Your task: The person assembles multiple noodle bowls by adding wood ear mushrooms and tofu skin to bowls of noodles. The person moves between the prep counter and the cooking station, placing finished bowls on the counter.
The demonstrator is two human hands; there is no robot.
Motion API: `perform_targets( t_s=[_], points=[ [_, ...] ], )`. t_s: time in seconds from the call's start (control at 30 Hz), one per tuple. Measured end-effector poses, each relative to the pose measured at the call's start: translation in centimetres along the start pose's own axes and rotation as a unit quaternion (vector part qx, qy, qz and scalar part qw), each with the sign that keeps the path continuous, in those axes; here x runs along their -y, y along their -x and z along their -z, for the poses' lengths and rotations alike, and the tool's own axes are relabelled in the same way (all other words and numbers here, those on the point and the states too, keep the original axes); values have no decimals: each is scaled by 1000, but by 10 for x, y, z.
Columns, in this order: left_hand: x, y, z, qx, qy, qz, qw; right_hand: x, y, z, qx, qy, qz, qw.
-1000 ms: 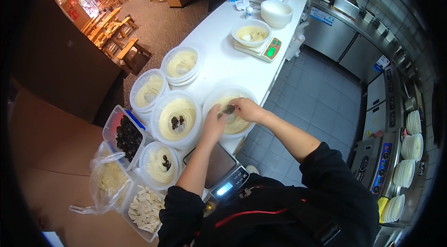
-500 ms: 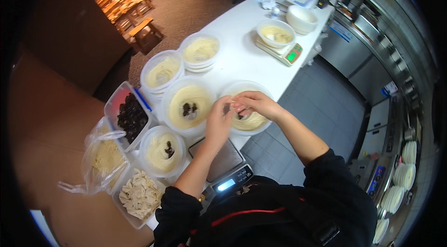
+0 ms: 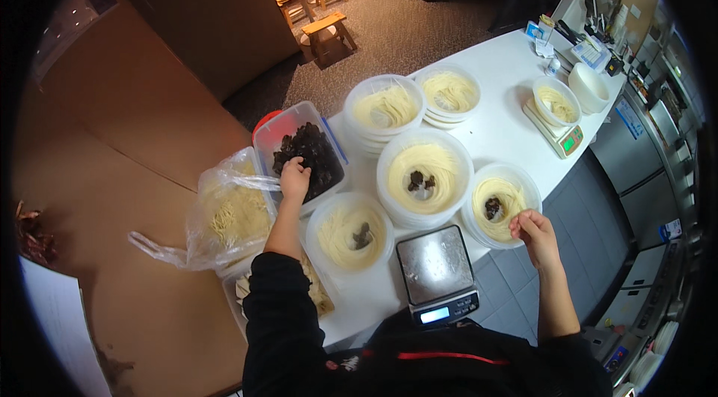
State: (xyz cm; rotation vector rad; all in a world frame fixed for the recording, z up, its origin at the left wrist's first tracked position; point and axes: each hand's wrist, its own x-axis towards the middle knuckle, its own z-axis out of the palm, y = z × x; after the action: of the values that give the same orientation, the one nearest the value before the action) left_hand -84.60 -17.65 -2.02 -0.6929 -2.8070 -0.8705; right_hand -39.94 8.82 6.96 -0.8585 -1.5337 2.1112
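My left hand point(image 3: 295, 177) reaches into a clear plastic box of dark wood ear fungus point(image 3: 318, 146), fingers curled against the pieces; what they hold is hidden. My right hand point(image 3: 534, 232) is over the near right rim of a round white tub of pale noodles point(image 3: 490, 193), fingertips pinched together, and I cannot make out anything in them. Dark fungus lies in the middle of that tub, of the middle noodle tub point(image 3: 441, 161) and of the nearer left noodle tub point(image 3: 336, 228).
Stacked noodle tubs point(image 3: 374, 114) stand behind. A kitchen scale point(image 3: 436, 266) lies near me; another scale point(image 3: 562, 136) holds a noodle bowl at the far right. On the left are a plastic bag of noodles point(image 3: 235, 214) and a box of pale strips point(image 3: 318, 292), partly under my left arm.
My hands were together over the right tub; now they are apart. The left has gone to the fungus box, while the right stays by the tub. The view has swung left.
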Motion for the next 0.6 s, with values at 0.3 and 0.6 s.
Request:
perform_targets(
  t_s=[0.3,0.6],
  points=[
    [10,-36,-41,27,18,16,999,-2,15,-29,-22,17,5,1000],
    [-24,11,51,11,407,-13,913,-7,-31,-121,201,58,32,977]
  ],
)
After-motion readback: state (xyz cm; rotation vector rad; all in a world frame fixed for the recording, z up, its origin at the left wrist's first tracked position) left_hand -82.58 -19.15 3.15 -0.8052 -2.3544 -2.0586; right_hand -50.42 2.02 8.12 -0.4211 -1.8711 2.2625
